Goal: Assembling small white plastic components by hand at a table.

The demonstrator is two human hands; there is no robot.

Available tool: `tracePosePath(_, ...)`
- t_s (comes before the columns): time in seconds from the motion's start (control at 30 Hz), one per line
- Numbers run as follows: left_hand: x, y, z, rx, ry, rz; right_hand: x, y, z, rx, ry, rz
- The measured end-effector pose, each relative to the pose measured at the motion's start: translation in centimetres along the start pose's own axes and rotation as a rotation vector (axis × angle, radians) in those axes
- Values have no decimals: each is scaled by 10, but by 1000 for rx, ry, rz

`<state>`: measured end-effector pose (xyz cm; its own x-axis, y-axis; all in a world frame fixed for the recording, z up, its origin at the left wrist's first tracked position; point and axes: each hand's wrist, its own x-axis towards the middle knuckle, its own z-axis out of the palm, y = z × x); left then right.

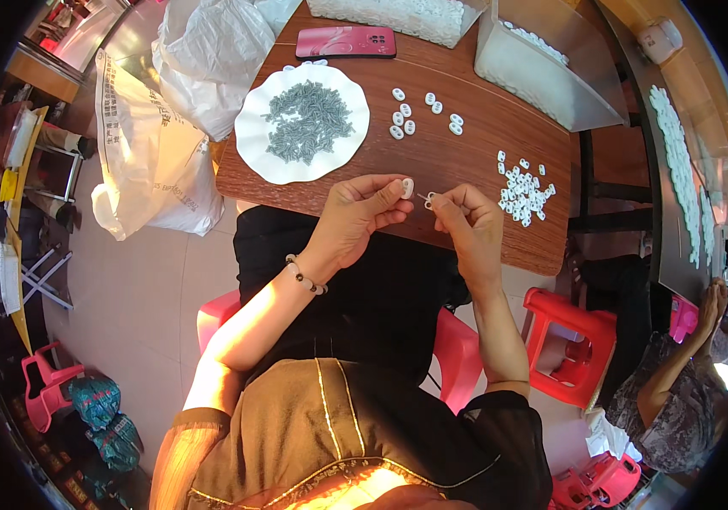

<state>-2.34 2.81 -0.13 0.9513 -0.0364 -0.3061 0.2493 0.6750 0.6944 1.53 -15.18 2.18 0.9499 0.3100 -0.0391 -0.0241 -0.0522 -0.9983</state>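
Over to wavy white plate [249, 123], heaped with grey rods [326, 110]; pinching white oval [407, 189] in left hand [355, 212], tiny piece [429, 201] in right hand [473, 228]!

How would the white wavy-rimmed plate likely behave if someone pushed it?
The white plate would probably slide, since it rests on a smooth-looking tabletop. The loose grey pieces heaped on it might shift or spill if jolted.

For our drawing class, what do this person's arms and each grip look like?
The left grip and right grip are gloveless. A bracelet of round pale and dark beads circles the left wrist. The left sleeve, brownish in sunlight, and the black right sleeve look elbow-length.
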Motion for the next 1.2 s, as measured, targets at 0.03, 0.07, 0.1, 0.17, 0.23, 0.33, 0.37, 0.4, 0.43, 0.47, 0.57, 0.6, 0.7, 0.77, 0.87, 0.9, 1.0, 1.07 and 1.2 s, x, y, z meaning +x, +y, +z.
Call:
tracePosePath(0.03,0,0,-1,-1,9,0,0,-1,1,0,0,2)
tracePosePath(0.07,0,0,-2,-1,10,-1,0,-3,2,7,2,-5)
tracePosePath(0.1,0,1,-2,0,9,-5,0,-4,3,14,4,-12)
tracePosePath(0.17,-1,2,-2,0,8,-10,0,-5,4,5,5,-10)
tracePosePath(0.23,-1,3,-2,8,6,-17,0,-7,5,-4,5,-8)
tracePosePath(0.33,-1,3,-2,13,3,-24,0,-8,6,-31,3,-1)
tracePosePath(0.37,-1,3,-2,13,3,-24,0,-8,6,-32,2,-6)
tracePosePath(0.4,-1,3,-2,18,4,-27,0,-7,6,-33,0,-10)
tracePosePath(0.43,-2,3,-3,22,5,-29,0,-7,6,-33,-1,-10)
tracePosePath(0.47,-2,3,-3,22,6,-30,0,-6,6,-28,-1,-11)
tracePosePath(0.57,-3,3,-3,30,2,-29,-1,-9,7,-30,0,-4)
tracePosePath(0.6,-3,3,-2,38,6,-21,-1,-10,7,-37,2,5)
tracePosePath(0.7,-3,3,-1,55,12,-5,-1,-8,7,-64,5,-6)
tracePosePath(0.77,-4,3,0,65,13,3,-1,-8,7,-72,11,-9)
tracePosePath(0.87,-4,3,0,88,12,15,-2,-8,9,-91,15,-1)
tracePosePath(0.9,-4,2,0,90,16,15,-2,-8,9,-101,15,8)
tracePosePath(1.0,-5,2,2,126,20,34,-3,-8,8,-102,10,13)
tracePosePath(1.07,-6,2,3,158,20,53,-3,-8,9,-97,11,9)
tracePosePath(1.2,-8,1,5,198,-5,83,-3,2,9,-92,0,-47)
